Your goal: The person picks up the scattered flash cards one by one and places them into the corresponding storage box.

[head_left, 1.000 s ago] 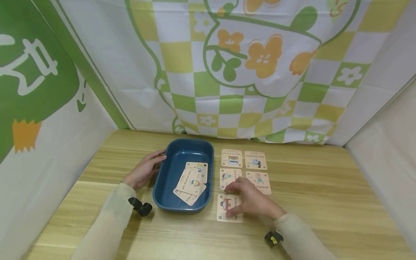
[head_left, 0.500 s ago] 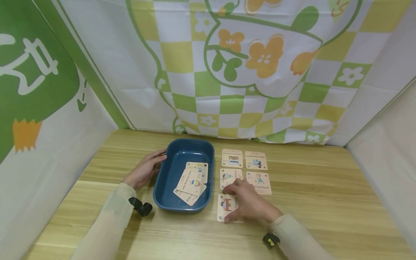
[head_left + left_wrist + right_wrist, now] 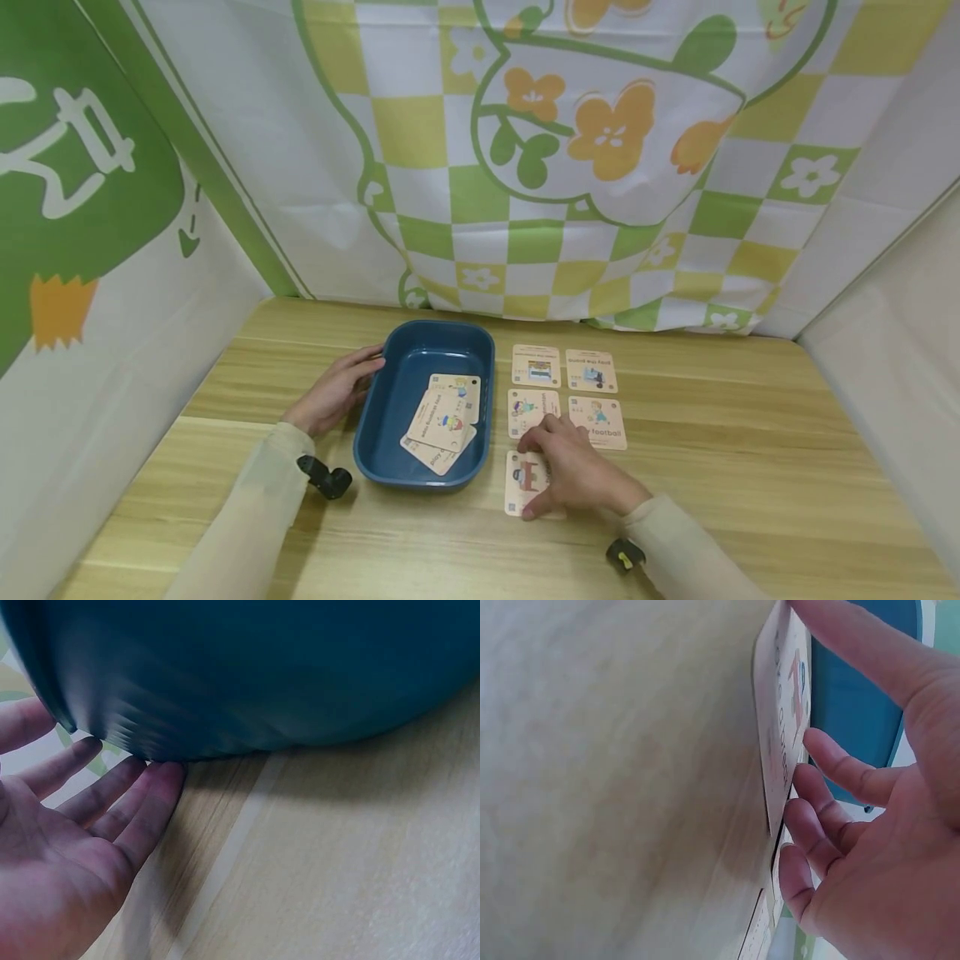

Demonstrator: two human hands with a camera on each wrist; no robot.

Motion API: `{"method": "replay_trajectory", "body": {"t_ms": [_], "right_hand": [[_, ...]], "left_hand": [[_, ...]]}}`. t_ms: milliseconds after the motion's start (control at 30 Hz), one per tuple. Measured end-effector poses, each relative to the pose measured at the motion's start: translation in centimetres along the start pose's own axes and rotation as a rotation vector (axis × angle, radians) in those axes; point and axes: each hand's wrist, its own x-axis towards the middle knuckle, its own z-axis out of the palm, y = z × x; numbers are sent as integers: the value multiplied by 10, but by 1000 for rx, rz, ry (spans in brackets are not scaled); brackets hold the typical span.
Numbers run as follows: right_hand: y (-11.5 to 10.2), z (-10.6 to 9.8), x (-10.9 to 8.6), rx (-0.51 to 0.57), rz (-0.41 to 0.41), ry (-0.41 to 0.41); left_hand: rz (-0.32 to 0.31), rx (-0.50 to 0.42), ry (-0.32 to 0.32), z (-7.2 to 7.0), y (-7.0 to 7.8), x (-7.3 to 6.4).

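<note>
A blue plastic tray (image 3: 408, 350) stands on the wooden table, with several picture cards (image 3: 438, 421) overlapping inside. At its left side my left hand (image 3: 337, 392) touches the wall. Its fingers are mostly straight, with tips against the tray's side (image 3: 225, 682) in the left wrist view. Right of the tray, my right hand (image 3: 577, 471) pinches a square "break" card (image 3: 517, 483) across opposite edges, between thumb and fingers. The right wrist view shows that card (image 3: 784, 727) from low down; whether it is off the table cannot be told.
Beyond my right hand lie a badminton card (image 3: 525, 406), a football card (image 3: 600, 417), a piano card (image 3: 591, 367) and another picture card (image 3: 536, 365). A checked cloth (image 3: 525, 242) hangs behind the table (image 3: 720, 450). Pale walls flank both sides.
The "break" card has shifted slightly right and toward me, together with the right thumb and fingers. My left hand and the tray stay put.
</note>
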Motion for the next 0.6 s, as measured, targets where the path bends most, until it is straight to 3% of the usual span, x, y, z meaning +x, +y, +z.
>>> {"method": "replay_trajectory", "body": {"t_ms": [200, 500, 600], "right_hand": [[2, 0, -1, 20, -3, 13], [0, -8, 0, 208, 102, 1], [-1, -13, -1, 231, 90, -5]], "left_hand": [[-4, 2, 2, 1, 1, -1], [-4, 4, -2, 0, 1, -1], [-4, 3, -3, 0, 1, -1]]}}
